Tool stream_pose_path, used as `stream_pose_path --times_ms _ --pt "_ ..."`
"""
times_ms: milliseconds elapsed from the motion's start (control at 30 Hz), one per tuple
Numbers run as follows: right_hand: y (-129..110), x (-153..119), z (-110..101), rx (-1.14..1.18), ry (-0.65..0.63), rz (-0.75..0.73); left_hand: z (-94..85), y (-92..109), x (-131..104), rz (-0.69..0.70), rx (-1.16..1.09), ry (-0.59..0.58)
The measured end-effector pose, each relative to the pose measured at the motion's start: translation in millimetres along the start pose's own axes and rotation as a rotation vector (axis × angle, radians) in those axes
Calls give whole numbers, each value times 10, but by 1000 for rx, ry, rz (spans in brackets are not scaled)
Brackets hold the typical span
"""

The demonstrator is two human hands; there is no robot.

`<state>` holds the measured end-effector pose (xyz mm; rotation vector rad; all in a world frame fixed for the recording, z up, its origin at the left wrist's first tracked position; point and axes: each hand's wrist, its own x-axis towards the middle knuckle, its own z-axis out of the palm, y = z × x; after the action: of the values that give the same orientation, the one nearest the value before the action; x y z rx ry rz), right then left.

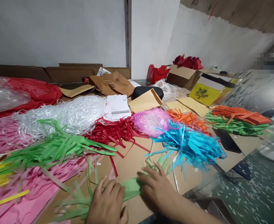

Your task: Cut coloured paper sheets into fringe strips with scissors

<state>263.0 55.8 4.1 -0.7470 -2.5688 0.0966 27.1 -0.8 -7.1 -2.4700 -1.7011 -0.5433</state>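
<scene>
Green paper strip [131, 188] lies flat under both hands [109, 202] [157, 189].

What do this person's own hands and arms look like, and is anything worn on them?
Both are bare: the left hand and the right hand show no gloves, and no rings or watch can be seen. The right forearm is uncovered too, with no sleeve in view. Fingernails look short and plain.

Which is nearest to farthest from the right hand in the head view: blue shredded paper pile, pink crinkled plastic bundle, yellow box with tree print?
From the right hand:
1. Blue shredded paper pile, just beyond it, slightly right.
2. Pink crinkled plastic bundle, farther back, centre.
3. Yellow box with tree print, far back right.
</scene>
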Motion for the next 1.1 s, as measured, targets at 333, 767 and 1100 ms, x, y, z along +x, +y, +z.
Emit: stream_pose_path --times_ms 333,767,1100 --pt "-87 174 202 41 -60 44 138 -89 -112 -85 -72 170" --pt "126 331 226 160 -237 453 134 -391 -93 -89 -57 71" --pt "155 246 218 254 2 306 145 -339 -69 -69 -106 225"
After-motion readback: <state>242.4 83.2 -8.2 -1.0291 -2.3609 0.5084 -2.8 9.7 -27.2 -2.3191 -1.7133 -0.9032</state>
